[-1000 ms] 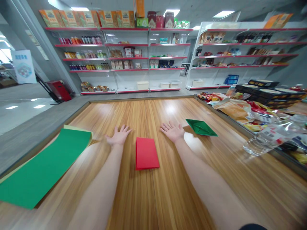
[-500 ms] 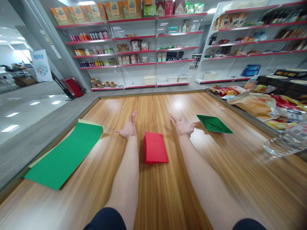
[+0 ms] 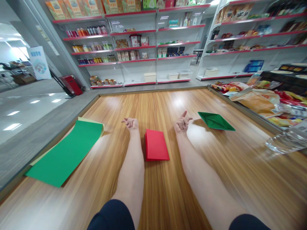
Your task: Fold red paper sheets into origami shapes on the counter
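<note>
My left hand (image 3: 131,123) is to the left of a folded red paper (image 3: 157,145). Its fingers are curled in, the thumb side sticking out to the left, and it holds nothing. On the other side of the red paper my right hand (image 3: 181,124) has most fingers curled, with one finger pointing up and away; it is empty too. The red paper lies folded on the table between my forearms, touched by neither hand. A folded green paper boat (image 3: 216,121) rests right of my right hand.
A stack of green paper sheets (image 3: 68,153) with a pale yellow edge beneath lies on the left of the wooden table (image 3: 158,191). A clear plastic bottle (image 3: 286,140) and snack packets (image 3: 256,100) are at the right edge. Stocked shelves (image 3: 134,59) stand beyond.
Both hands have gone from spread fingers to curled ones. My left hand has shifted slightly right. The papers stay where they were, and the view has tilted a little.
</note>
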